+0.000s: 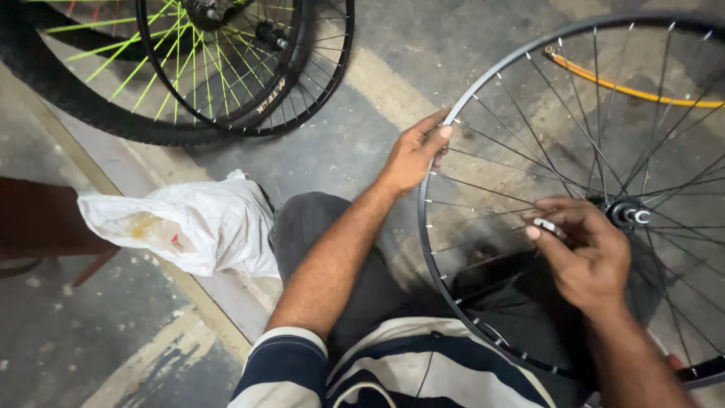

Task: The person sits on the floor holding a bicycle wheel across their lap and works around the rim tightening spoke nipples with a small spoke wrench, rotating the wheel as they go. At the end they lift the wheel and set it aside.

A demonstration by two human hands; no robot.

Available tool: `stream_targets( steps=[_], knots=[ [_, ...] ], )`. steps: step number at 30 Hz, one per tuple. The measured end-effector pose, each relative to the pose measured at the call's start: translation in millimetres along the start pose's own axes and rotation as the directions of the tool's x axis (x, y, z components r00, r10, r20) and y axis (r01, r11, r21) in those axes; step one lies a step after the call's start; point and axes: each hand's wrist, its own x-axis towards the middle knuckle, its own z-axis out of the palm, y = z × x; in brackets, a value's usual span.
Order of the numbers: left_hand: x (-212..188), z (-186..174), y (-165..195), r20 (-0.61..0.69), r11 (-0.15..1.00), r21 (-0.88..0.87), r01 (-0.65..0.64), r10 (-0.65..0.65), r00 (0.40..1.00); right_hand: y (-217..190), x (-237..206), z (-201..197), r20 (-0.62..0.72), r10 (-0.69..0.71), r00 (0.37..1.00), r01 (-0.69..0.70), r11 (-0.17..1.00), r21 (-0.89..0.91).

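A bare bicycle wheel [483,79] with a dark metal rim and thin silver spokes stands upright against my lap on the right. My left hand [414,153] grips the rim at its left side, thumb on the outer edge. Inside the wheel, my right hand [585,245] pinches a small silver tool [547,226] on a spoke, just left of the hub [629,214].
Two more bicycle wheels [226,68], one with neon-green spokes, lie on the concrete floor at the top left. A crumpled white plastic bag [192,223] rests beside my left knee. A yellow cable [619,87] lies behind the wheel. Dark wooden furniture [38,219] sits at the left.
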Motion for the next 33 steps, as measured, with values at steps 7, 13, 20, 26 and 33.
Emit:
stream_targets(
  steps=[7,13,20,26,33],
  knots=[
    [0.2,-10.1,-9.2,0.041,0.999,-0.003,-0.034,0.034,0.999,35.8,-7.5,2.2,-0.069,-0.033,0.997,0.039,0.996,0.085],
    [3.1,-5.3,-3.3,0.073,0.997,-0.073,0.012,-0.007,0.997,40.0,-7.2,-5.0,-0.069,-0.048,0.996,0.046,0.998,-0.032],
    [0.9,2.9,3.7,0.098,0.995,-0.021,0.094,-0.091,0.991,50.1,-10.2,-18.4,0.016,0.027,1.000,-0.031,0.906,0.421],
    [-0.5,8.5,5.0,0.066,0.979,-0.008,0.204,-0.203,0.977,62.6,-9.6,-22.1,-0.050,0.018,0.999,0.014,0.812,0.583],
    [-9.0,15.8,10.0,-0.110,0.964,0.264,-0.006,0.036,0.993,48.3,-23.7,-50.0,-0.260,-0.091,0.961,0.135,0.978,0.157]
  ],
)
